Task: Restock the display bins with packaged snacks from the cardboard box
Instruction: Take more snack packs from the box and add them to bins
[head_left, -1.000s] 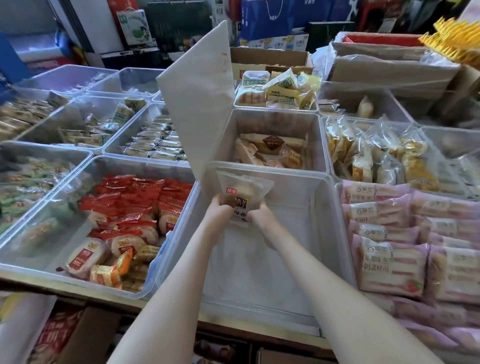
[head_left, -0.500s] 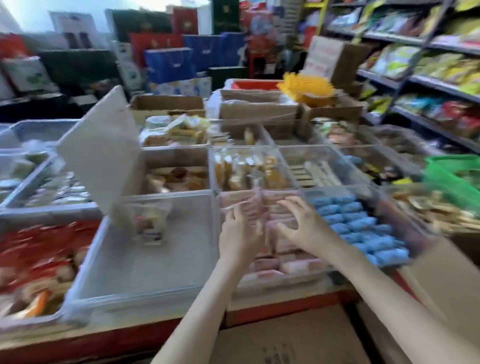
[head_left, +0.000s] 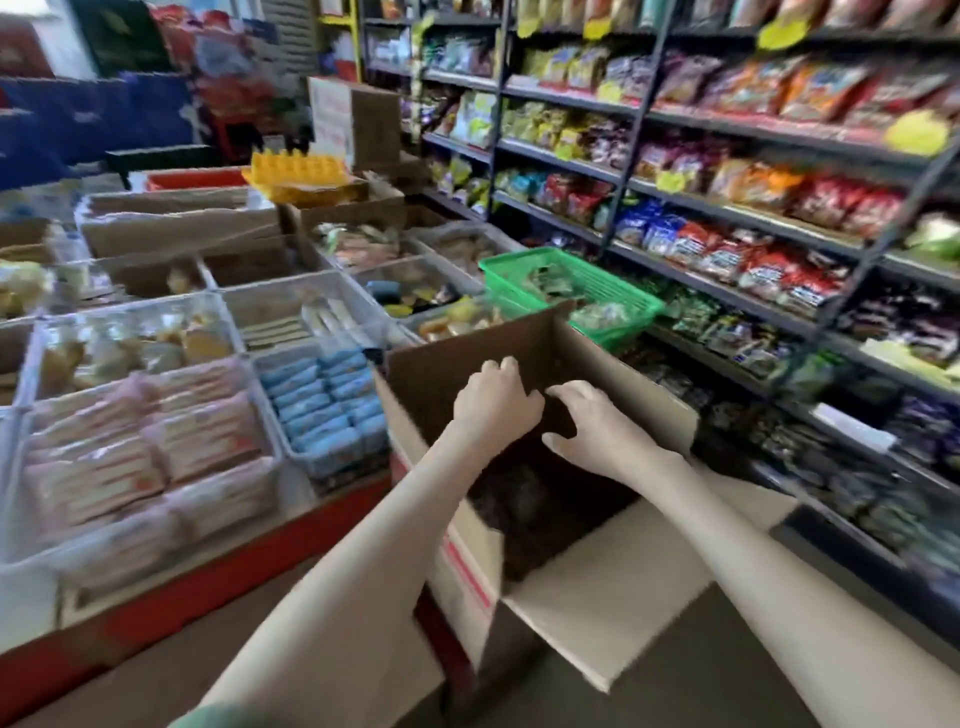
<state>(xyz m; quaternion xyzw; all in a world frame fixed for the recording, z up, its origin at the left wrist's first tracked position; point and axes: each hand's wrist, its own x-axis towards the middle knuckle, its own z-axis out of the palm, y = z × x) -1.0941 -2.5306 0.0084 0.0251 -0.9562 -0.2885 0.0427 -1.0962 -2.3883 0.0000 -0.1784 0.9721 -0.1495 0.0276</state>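
- Two bare hands hang over the open cardboard box (head_left: 441, 364), which stands just to the right of the display bins (head_left: 267, 415).
- Neither the left hand (head_left: 496, 402) nor the right hand (head_left: 587, 421) holds anything. Both have fingers loosely bent and pointing down into the opening.
- The step in hand looks like the reach for stock: hands are above the load, not yet on it.
- Inside the box lies a dark heap of packaged snacks (head_left: 530, 509), well below the rim. It is too blurred to pick out single packets.
- The nearest bins already hold goods: blue packets (head_left: 327, 400) just beside the box and pink packets (head_left: 150, 441) further left.
- A green basket (head_left: 618, 322) sits just behind the box's far flap.
- Next, the hands probably need to go deeper, close round a packet or a small bunch, and lift straight up past the flaps.
- The load then needs carrying left to a bin with room. Which one is not clear from this view.
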